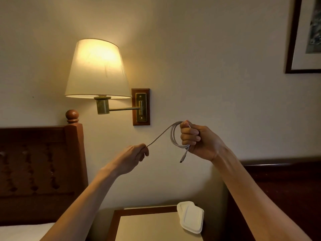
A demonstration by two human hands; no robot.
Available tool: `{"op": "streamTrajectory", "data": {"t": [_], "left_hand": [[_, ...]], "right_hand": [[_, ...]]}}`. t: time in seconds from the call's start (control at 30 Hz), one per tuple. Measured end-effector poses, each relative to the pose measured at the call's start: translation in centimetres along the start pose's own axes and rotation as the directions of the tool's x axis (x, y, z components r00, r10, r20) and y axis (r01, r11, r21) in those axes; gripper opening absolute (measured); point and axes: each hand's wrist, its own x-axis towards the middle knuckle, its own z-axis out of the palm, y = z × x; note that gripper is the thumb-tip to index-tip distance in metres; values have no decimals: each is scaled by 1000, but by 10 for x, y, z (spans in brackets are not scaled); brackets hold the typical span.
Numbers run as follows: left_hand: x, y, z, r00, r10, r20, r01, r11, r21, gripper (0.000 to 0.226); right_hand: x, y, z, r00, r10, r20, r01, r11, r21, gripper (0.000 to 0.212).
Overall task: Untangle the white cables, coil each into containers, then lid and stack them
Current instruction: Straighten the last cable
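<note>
A white cable [173,136] is held up in the air in front of the wall. My right hand [196,140] grips several coiled loops of it, and a plug end dangles below that fist. A straight stretch of the cable runs down and left to my left hand [137,155], which pinches it between thumb and fingers. Two white lids or containers [191,218] lie overlapped on the bedside table [147,226] far below both hands. I cannot tell whether they are lids or containers.
A lit wall lamp [97,70] on a brass swing arm hangs just above and left of my hands. A wooden headboard [40,162] stands at the left, dark wooden furniture [281,180] at the right, and a framed picture [305,35] at the upper right.
</note>
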Motion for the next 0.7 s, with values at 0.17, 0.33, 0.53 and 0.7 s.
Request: {"op": "streamTrajectory", "data": {"t": [0.17, 0.33, 0.53, 0.7], "left_hand": [[-13, -21, 14, 960, -85, -267, 35, 981, -189, 22], [-16, 19, 28, 913, -408, 0, 329, 736, -591, 29], [-17, 97, -2, 872, 20, 489, 86, 977, -193, 35], [-10, 114, -33, 972, 161, 170, -141, 982, -122, 27]], "right_hand": [[-4, -10, 2, 998, -52, -39, 53, 998, 41, 24], [1, -3, 12, 980, -125, -153, 104, 985, -135, 33], [9, 22, 12, 902, -370, -221, 53, 605, -794, 35], [6, 37, 7, 936, -329, -124, -30, 275, -961, 33]]}}
